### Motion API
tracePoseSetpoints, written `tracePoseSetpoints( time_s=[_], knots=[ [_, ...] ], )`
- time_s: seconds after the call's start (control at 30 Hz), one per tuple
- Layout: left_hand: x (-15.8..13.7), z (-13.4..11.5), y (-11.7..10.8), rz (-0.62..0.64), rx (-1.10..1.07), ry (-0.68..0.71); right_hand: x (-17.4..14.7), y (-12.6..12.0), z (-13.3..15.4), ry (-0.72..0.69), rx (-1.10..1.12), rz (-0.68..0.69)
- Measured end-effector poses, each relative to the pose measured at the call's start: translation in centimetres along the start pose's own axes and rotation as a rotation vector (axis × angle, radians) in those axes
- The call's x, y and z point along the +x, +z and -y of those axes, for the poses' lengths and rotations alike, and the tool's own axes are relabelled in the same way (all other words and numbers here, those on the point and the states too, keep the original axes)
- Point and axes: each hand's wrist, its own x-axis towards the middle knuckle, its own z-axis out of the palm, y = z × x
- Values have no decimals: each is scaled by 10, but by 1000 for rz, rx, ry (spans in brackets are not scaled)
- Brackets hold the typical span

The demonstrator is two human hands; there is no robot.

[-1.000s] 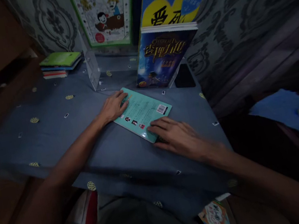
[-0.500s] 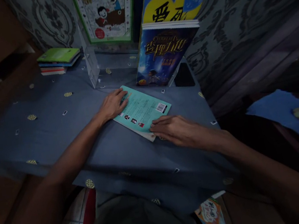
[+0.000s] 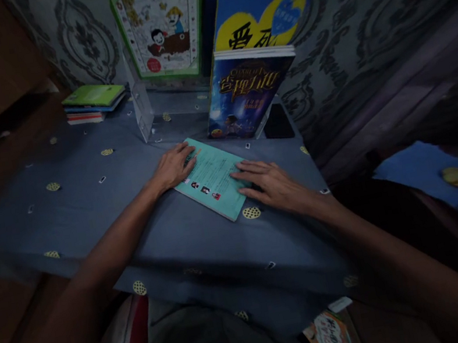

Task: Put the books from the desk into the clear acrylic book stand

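Note:
A thin turquoise book (image 3: 216, 176) lies flat on the blue patterned tablecloth (image 3: 150, 227), with lines of print and a row of small pictures facing up. My left hand (image 3: 172, 166) rests on its upper left end, fingers stretched over the cover. Across the right end lies my right hand (image 3: 269, 185), fingers spread on the cover and hiding the barcode corner. Neither hand grips the book; both lie on top of it.
Behind the book, a clear plastic stand (image 3: 142, 113) and a dark blue book (image 3: 248, 94) stand upright among other display books. A black phone (image 3: 278, 122) lies right of them. At the back left is a small stack of books (image 3: 95, 100). Another book (image 3: 329, 340) lies below the table.
My right hand has moved from the book's near corner up onto its right end, and its fingers have spread. The lifted near corner of the cover now lies flat. The left hand stays put.

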Motion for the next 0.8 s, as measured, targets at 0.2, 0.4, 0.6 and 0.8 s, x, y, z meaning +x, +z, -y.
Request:
tracePoseSetpoints(
  time_s=[0.2, 0.4, 0.6, 0.8],
  knots=[
    [-26, -37, -22, 15, 269, -68, -4, 21, -13, 95, -35, -94],
    [-85, -80, -34, 117, 403, -224, -22, 27, 3, 101, -66, -198],
    [-87, -65, -14, -2, 173, -50, -59, 26, 49, 70, -118, -265],
    [-45, -53, -4, -30, -32, 81, -76, 36, 65, 77, -172, -305]
  ],
)
